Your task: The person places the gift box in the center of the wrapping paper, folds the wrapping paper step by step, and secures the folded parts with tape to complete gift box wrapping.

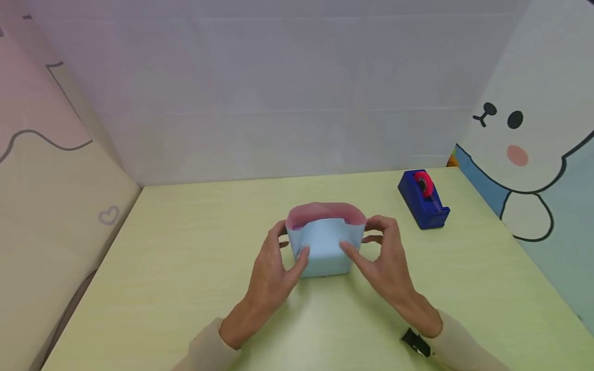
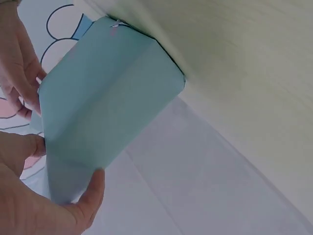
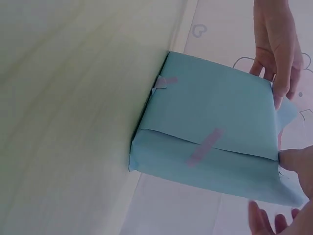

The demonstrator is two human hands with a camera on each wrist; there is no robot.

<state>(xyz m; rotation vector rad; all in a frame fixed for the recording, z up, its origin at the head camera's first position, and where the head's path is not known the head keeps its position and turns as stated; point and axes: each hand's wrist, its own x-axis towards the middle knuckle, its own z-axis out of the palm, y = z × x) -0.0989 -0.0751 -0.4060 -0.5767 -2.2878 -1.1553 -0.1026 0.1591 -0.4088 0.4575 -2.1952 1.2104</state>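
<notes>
A light blue paper bag (image 1: 327, 252) with a pink inside stands on the table between my hands, its mouth open at the top. My left hand (image 1: 271, 273) pinches its left side near the rim, thumb on the near face. On the opposite side my right hand (image 1: 390, 268) holds the rim corner between thumb and fingers. Strips of tape (image 3: 205, 147) cross a folded seam on the bag in the right wrist view. The bag's far face is hidden in the head view.
A blue tape dispenser (image 1: 423, 201) with a red roll stands at the back right of the pale yellow table (image 1: 195, 232). Beside my right sleeve is a small black object (image 1: 416, 341). A pale backdrop (image 1: 297, 93) rises behind, with printed panels at both sides.
</notes>
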